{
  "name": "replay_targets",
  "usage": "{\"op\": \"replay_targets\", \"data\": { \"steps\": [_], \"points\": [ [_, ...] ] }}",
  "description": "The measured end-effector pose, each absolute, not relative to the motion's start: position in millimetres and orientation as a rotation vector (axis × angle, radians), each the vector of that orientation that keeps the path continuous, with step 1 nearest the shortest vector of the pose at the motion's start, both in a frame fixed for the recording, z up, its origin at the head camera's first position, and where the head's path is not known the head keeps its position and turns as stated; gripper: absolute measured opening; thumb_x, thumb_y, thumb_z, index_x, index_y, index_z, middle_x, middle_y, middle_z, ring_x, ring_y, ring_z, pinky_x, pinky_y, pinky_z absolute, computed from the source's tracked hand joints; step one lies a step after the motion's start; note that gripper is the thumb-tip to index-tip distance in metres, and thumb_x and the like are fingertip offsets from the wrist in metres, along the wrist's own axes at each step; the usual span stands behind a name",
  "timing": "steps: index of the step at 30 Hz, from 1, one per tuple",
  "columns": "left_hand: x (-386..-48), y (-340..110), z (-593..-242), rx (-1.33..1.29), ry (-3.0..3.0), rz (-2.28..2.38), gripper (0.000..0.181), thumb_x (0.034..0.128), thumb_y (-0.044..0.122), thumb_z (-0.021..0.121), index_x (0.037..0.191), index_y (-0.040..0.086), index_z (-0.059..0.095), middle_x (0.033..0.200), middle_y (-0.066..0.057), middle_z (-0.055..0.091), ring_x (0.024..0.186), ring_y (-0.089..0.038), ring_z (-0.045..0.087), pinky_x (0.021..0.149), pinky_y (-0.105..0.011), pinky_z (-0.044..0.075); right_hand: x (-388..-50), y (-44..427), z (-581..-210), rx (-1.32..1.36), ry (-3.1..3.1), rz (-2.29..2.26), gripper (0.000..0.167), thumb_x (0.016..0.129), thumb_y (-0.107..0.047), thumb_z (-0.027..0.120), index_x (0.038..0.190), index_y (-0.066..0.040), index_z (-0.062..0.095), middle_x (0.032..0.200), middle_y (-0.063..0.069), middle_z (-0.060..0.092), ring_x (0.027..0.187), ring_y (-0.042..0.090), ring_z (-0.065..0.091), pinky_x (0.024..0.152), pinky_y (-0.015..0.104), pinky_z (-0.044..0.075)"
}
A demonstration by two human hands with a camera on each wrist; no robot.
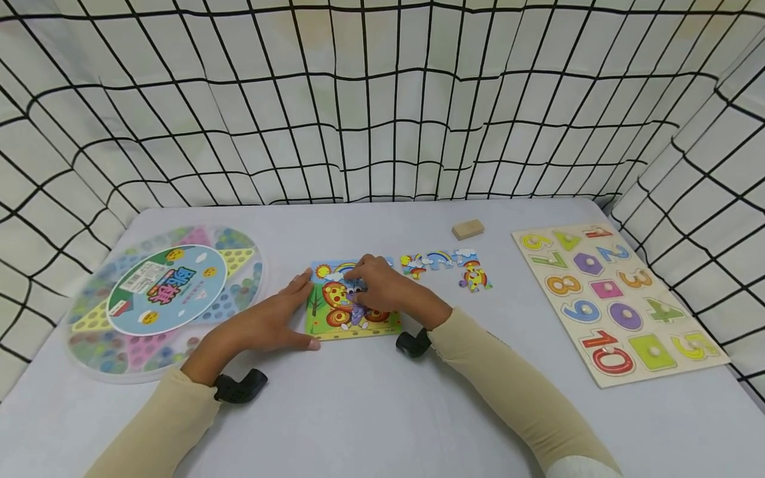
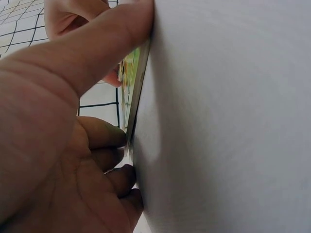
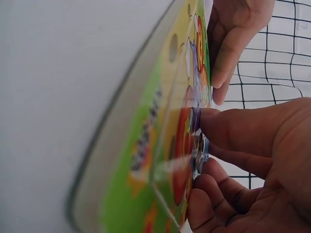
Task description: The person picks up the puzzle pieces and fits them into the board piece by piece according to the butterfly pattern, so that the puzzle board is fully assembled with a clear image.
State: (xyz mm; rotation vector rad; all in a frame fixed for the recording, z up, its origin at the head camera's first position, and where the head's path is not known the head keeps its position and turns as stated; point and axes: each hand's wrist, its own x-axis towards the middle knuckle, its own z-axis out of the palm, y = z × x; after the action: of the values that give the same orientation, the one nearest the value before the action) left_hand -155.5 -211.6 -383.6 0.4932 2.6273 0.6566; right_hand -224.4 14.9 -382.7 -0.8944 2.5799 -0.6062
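My left hand [image 1: 267, 323], fingers spread, touches the jigsaw board [image 1: 358, 334]. My right hand [image 1: 384, 284] pinches a jigsaw piece [image 3: 199, 153] over it.

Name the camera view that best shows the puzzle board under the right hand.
The head view: it shows the puzzle board from above, with the right hand covering part. The left wrist view catches just an edge-on sliver; the right wrist view is closer but steeply slanted.
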Motion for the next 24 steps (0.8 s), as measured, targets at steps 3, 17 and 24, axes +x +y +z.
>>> {"op": "replay_targets", "data": {
  "steps": [3,17,24],
  "points": [
    [-155.5,-211.2,-382.9,0.496,2.625,0.66,0.114,0.0762,0.053,0.078,0.154,-0.003,0.015,0.163,-0.011,-0.003,0.146,-0.037,0.002,0.113,-0.056,0.017,-223.4,14.6,-381.6,-0.909,2.584,-0.589,0.042,0.095,-0.02,0.066,0.135,-0.012,0.06,0.13,0.009,0.048,0.118,0.023,0.042,0.095,0.033,0.042],
    [-154.9,-213.0,-382.7,0.507,2.631,0.672,0.115,0.0754,0.052,0.079,0.154,-0.002,0.015,0.162,-0.014,0.0,0.146,-0.038,0.001,0.113,-0.057,0.016,-226.3,17.5,-372.3,-0.893,2.542,-0.641,0.041,0.094,-0.02,0.066,0.134,-0.011,0.06,0.129,0.006,0.053,0.106,0.016,0.052,0.089,0.027,0.047],
    [-156.0,-212.7,-383.4,0.507,2.628,0.665,0.114,0.0754,0.053,0.079,0.154,-0.002,0.016,0.162,-0.013,0.0,0.146,-0.038,0.001,0.113,-0.058,0.015,-229.4,35.4,-363.1,-0.854,2.524,-0.847,0.034,0.096,-0.015,0.062,0.13,-0.009,0.062,0.121,0.004,0.062,0.101,0.017,0.056,0.08,0.026,0.049]
  ]
}}
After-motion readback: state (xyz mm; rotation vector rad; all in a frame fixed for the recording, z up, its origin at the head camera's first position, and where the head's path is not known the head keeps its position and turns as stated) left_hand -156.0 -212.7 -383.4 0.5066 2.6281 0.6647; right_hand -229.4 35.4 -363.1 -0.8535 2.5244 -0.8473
